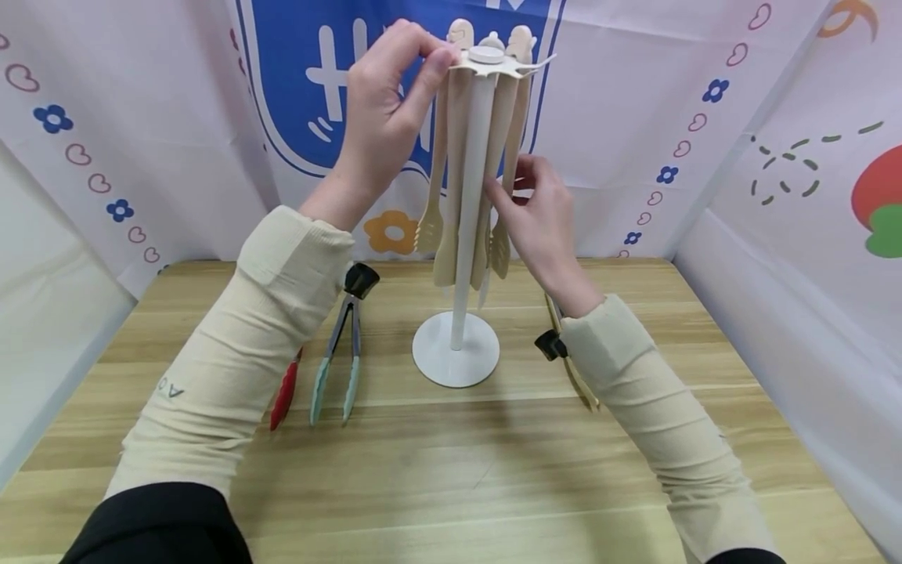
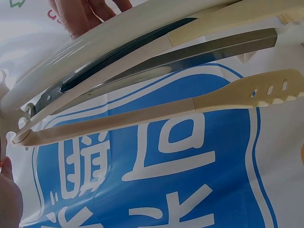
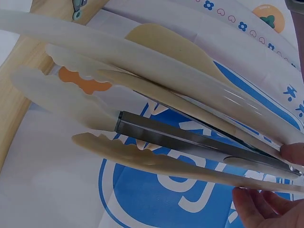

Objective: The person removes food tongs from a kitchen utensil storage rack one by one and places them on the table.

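A white utensil stand [image 1: 468, 211] with a round base rises in the middle of the table. My left hand [image 1: 395, 102] pinches the edge of its top rack, thumb and finger at a hook. Beige kitchen utensils hang around the pole: a slotted turner [image 2: 251, 90], a spoon-like broad-headed one [image 3: 171, 45] and a scalloped spaghetti server [image 3: 142, 156]. Metal-armed tongs [image 3: 175, 140] with pale scalloped tips hang among them. My right hand [image 1: 539, 215] is at the right side, midway up, its thumb and curled fingers about the spaghetti server's handle.
Mint-tipped tongs [image 1: 341, 352] lie left of the base. Red-tipped ones [image 1: 285, 395] are partly hidden by the left sleeve [image 1: 232, 352]. A long thin tool [image 1: 581, 384] lies under the right forearm. Behind the wooden table [image 1: 423, 486] hangs a printed cloth [image 1: 613, 117].
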Demonstrator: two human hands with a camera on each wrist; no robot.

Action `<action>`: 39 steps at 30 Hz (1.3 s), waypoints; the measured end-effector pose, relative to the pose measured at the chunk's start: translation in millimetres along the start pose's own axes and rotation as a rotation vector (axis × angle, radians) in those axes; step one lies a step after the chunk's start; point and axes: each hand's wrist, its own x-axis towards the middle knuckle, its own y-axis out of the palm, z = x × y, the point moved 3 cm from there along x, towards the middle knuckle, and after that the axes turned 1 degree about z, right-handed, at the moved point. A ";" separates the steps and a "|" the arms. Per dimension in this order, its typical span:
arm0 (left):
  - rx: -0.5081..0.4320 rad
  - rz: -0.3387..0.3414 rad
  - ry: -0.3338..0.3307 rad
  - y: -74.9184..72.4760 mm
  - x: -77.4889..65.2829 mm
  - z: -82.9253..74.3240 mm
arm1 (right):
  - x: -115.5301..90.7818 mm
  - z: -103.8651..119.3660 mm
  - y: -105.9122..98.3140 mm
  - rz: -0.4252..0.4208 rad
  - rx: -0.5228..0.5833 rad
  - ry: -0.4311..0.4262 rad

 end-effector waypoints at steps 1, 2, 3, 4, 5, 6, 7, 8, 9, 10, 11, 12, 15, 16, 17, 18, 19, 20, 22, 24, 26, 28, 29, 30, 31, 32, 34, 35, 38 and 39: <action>-0.001 0.000 0.000 0.1 0.2 0.0 | 0.6 0.2 0.4 -0.007 -0.017 -0.001; 0.000 0.000 0.000 0.2 0.3 0.0 | 1.0 0.5 0.8 -0.016 -0.034 -0.007; 0.000 0.000 0.000 0.2 0.3 0.1 | 1.4 0.3 1.5 -0.022 -0.055 -0.010; 0.001 0.001 -0.001 0.1 0.3 0.2 | 1.5 0.2 2.1 -0.028 -0.076 -0.016; 0.000 0.001 -0.002 0.1 0.3 0.2 | 1.5 -0.1 2.9 -0.033 -0.097 -0.020; 0.000 0.001 -0.002 0.1 0.3 0.3 | 1.6 -0.6 3.8 -0.038 -0.114 -0.024; -0.001 0.002 -0.003 0.0 0.3 0.3 | 1.5 -1.3 4.7 -0.044 -0.127 -0.028; -0.001 0.003 -0.003 -0.1 0.3 0.3 | 1.3 -2.3 5.6 -0.049 -0.138 -0.031; -0.002 0.003 -0.004 -0.1 0.3 0.3 | 1.4 -3.2 6.4 -0.052 -0.153 -0.030; -0.002 0.004 -0.003 0.0 0.3 0.2 | 1.2 -4.0 7.0 -0.056 -0.164 -0.030; -0.002 0.004 -0.004 0.0 0.5 0.1 | 1.3 -4.8 7.7 -0.059 -0.172 -0.030; -0.001 0.003 -0.005 0.0 0.6 0.0 | 1.6 -5.7 8.4 -0.062 -0.181 -0.031; 0.001 -0.001 -0.010 0.1 0.9 0.0 | 1.8 -7.6 9.8 -0.059 -0.217 -0.032; 0.001 -0.003 -0.012 0.2 1.0 0.1 | 1.8 -8.1 10.0 -0.057 -0.223 -0.032; 0.000 -0.003 -0.014 0.2 1.2 0.2 | 1.8 -8.5 10.2 -0.054 -0.228 -0.034; -0.001 -0.003 -0.015 0.3 1.3 0.2 | 1.7 -9.1 10.2 -0.054 -0.228 -0.036; -0.003 -0.003 -0.016 0.4 1.3 0.3 | 1.5 -9.3 10.0 -0.053 -0.229 -0.037; -0.004 -0.002 -0.017 0.4 1.3 0.4 | 1.4 -9.4 9.8 -0.054 -0.234 -0.041; -0.004 -0.002 -0.015 0.5 1.2 0.6 | 0.9 -9.3 9.3 -0.055 -0.238 -0.049; -0.001 -0.002 -0.012 0.5 0.8 0.6 | 0.0 -8.8 8.8 -0.054 -0.245 -0.059; 0.002 -0.003 -0.008 0.2 0.5 0.8 | -1.0 -7.6 8.0 -0.053 -0.256 -0.070; 0.004 -0.003 -0.006 0.0 0.3 0.8 | -2.2 -6.3 7.0 -0.051 -0.256 -0.076; 0.005 -0.003 -0.006 -0.2 0.2 0.7 | -2.8 -5.6 6.4 -0.051 -0.256 -0.078; 0.005 -0.003 -0.006 -0.3 0.2 0.7 | -3.3 -4.9 5.8 -0.052 -0.257 -0.081; 0.005 -0.003 -0.007 -0.4 0.2 0.7 | -3.9 -4.2 5.2 -0.051 -0.255 -0.081; 0.004 -0.004 -0.007 -0.3 0.2 0.7 | -4.6 -3.5 4.6 -0.051 -0.255 -0.082; 0.001 -0.005 -0.008 0.0 0.4 0.7 | -5.8 -2.1 3.7 -0.049 -0.257 -0.085; 0.000 -0.005 -0.009 0.1 0.6 0.7 | -6.4 -1.5 3.2 -0.048 -0.258 -0.086; 0.000 -0.004 -0.009 0.4 0.8 0.5 | -7.8 0.1 1.8 -0.042 -0.256 -0.087; 0.000 -0.004 -0.009 0.5 0.9 0.4 | -7.9 0.5 1.0 -0.043 -0.252 -0.088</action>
